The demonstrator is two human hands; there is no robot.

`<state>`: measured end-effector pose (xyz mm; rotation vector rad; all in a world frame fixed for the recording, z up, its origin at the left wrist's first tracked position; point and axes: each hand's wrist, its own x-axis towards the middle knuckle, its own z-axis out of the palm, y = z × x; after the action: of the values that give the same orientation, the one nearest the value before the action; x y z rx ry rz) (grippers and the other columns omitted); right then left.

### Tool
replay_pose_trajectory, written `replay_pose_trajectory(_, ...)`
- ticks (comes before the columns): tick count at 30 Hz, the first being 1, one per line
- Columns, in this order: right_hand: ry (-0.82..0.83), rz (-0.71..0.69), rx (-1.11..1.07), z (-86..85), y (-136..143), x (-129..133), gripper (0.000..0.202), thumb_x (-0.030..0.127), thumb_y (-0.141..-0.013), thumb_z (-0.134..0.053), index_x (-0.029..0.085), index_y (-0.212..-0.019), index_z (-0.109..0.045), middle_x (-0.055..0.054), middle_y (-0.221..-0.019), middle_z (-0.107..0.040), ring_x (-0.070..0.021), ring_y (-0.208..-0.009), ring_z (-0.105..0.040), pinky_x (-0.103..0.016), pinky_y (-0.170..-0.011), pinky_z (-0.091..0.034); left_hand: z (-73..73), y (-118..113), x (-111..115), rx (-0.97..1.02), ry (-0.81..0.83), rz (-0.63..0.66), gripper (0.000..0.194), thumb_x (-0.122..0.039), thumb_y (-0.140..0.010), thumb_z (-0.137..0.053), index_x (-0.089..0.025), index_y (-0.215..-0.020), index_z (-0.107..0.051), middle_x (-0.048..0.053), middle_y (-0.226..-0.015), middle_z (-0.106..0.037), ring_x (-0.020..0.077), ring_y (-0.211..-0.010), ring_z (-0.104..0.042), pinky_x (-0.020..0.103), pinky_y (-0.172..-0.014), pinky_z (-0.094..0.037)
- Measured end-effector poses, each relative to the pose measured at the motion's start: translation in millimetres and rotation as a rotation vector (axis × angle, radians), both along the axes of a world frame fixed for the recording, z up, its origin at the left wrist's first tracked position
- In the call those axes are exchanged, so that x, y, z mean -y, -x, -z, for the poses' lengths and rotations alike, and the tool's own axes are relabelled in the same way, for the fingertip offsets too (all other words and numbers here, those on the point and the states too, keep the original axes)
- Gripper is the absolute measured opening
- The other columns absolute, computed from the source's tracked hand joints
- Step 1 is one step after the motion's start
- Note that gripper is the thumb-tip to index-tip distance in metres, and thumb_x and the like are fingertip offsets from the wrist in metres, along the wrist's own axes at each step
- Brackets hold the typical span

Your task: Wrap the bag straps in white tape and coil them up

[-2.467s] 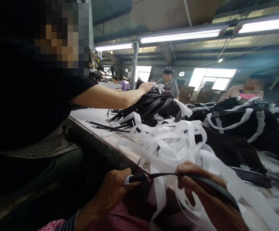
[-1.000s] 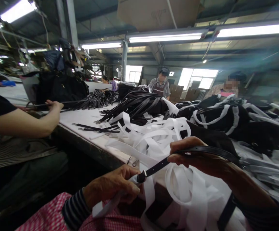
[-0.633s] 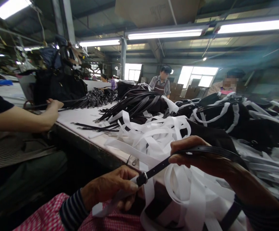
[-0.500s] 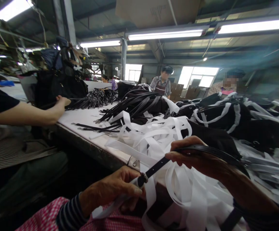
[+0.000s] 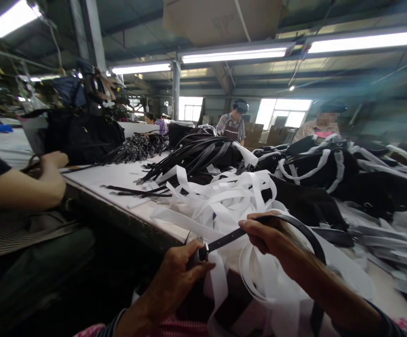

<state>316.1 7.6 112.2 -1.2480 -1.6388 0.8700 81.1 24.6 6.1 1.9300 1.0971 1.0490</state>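
The left hand is gripping the buckle end of a black strap, its fingers curled tight around the small metal fitting just past the table edge. The right hand is pinching the same strap further along, thumb and fingers closed on it, so the strap is running taut between the two hands and then arching over the right wrist and dropping away behind the forearm. Both hands are working low in the view, over the near edge of the table, with the strap lying just above a loose heap of white tape that is spilling off the edge and hanging down between the wrists. Whether a piece of that tape is also caught under the left fingers is hard to say, since the hand is hiding it.

Behind the tape, a fan of black straps is lying across the table, and black bags with white wrapping are piling up to the right. At the left, another person's hand is resting at the table edge, touching a thin dark strap. A dark bag is standing behind that hand. Two more people are standing at the far side of the table.
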Motion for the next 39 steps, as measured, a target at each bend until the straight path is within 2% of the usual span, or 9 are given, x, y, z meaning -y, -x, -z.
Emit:
replay_pose_trajectory(5, 0.131, 0.068, -0.211, 4.5, 7, 3, 0.046, 0.044, -0.084, -0.065, 0.02, -0.052, -0.042, 0.005, -0.049, -0.034, -0.008, -0.046, -0.027, -0.027, -0.047, -0.019, 12.6, -7, -7, -0.05, -0.298, -0.182, 0.026, -0.046, -0.093, -0.071, -0.021, -0.102, -0.073, 0.0, -0.079, -0.072, 0.0178, -0.069, -0.065, 0.025, -0.069, -0.045)
replay_pose_trajectory(9, 0.196, 0.117, -0.389, 11.8, 14, 3, 0.044, 0.045, -0.077, -0.07, 0.02, -0.055, -0.043, 0.006, -0.051, -0.034, -0.0067, -0.046, -0.023, -0.026, -0.046, -0.015, 17.3, -15, -5, -0.018, -0.159, -0.241, 0.022, -0.042, -0.088, -0.073, -0.023, -0.101, -0.072, -0.001, -0.074, -0.071, 0.0176, -0.063, -0.065, 0.023, -0.062, -0.044)
replay_pose_trajectory(18, 0.088, 0.109, -0.125, 7.0, 8, 10, 0.046, 0.045, -0.087, -0.061, 0.019, -0.052, -0.045, 0.004, -0.048, -0.038, -0.0089, -0.047, -0.032, -0.027, -0.049, -0.023, 15.9, -20, -4, 0.112, 0.066, -0.127, 0.031, -0.048, -0.083, -0.077, -0.019, -0.091, -0.071, -0.002, -0.063, -0.06, 0.0137, -0.053, -0.053, 0.021, -0.051, -0.04)
replay_pose_trajectory(23, 0.022, 0.047, 0.01, 10.9, -3, 9, 0.045, 0.048, -0.091, -0.059, 0.019, -0.057, -0.049, 0.003, -0.052, -0.044, -0.0111, -0.051, -0.041, -0.028, -0.053, -0.031, 9.3, -21, -8, 0.33, 0.316, 0.0, 0.036, -0.047, -0.076, -0.084, -0.017, -0.086, -0.067, -0.005, -0.062, -0.054, 0.0101, -0.052, -0.046, 0.02, -0.05, -0.036)
replay_pose_trajectory(26, -0.02, 0.072, 0.099, 5.2, -10, 8, 0.045, 0.049, -0.093, -0.058, 0.02, -0.059, -0.051, 0.002, -0.055, -0.047, -0.0124, -0.053, -0.046, -0.028, -0.056, -0.035, -0.1, -13, -7, 0.458, 0.48, 0.221, 0.043, -0.037, -0.068, -0.091, -0.016, -0.099, -0.07, -0.005, -0.072, -0.056, 0.0101, -0.062, -0.048, 0.019, -0.058, -0.039)
replay_pose_trajectory(28, -0.038, 0.086, 0.162, -1.5, -13, 9, 0.044, 0.048, -0.092, -0.059, 0.02, -0.059, -0.052, 0.001, -0.055, -0.049, -0.0133, -0.055, -0.049, -0.029, -0.056, -0.037, -6.6, -5, -6, 0.481, 0.542, 0.374, 0.046, -0.036, -0.073, -0.088, -0.017, -0.11, -0.071, -0.002, -0.082, -0.061, 0.0127, -0.072, -0.054, 0.021, -0.068, -0.043)
replay_pose_trajectory(32, -0.043, 0.028, 0.259, -9.4, -18, 14, 0.045, 0.049, -0.092, -0.061, 0.022, -0.056, -0.056, -0.001, -0.056, -0.054, -0.0159, -0.057, -0.056, -0.03, -0.057, -0.043, -9.8, 9, -5, 0.401, 0.53, 0.404, 0.035, -0.036, -0.081, -0.084, -0.018, -0.109, -0.075, 0.003, -0.092, -0.068, 0.0167, -0.086, -0.059, 0.025, -0.081, -0.044)
replay_pose_trajectory(36, -0.111, 0.01, 0.258, -5.8, -29, 14, 0.039, 0.052, -0.09, -0.067, 0.024, -0.063, -0.068, -0.002, -0.059, -0.06, -0.0169, -0.056, -0.058, -0.03, -0.051, -0.045, -0.7, 12, -6, 0.362, 0.576, 0.462, 0.055, -0.045, -0.085, -0.078, -0.019, -0.132, -0.065, 0.001, -0.077, -0.066, 0.0132, -0.067, -0.055, 0.023, -0.064, -0.042)
replay_pose_trajectory(39, -0.1, -0.092, 0.249, -6.4, -38, 12, 0.039, 0.052, -0.089, -0.072, 0.022, -0.064, -0.07, -0.001, -0.06, -0.059, -0.0153, -0.056, -0.055, -0.028, -0.051, -0.044, 2.5, 12, -7, 0.351, 0.625, 0.491, 0.065, -0.037, -0.082, -0.079, -0.02, -0.141, -0.056, -0.004, -0.07, -0.062, 0.0098, -0.057, -0.049, 0.019, -0.053, -0.035)
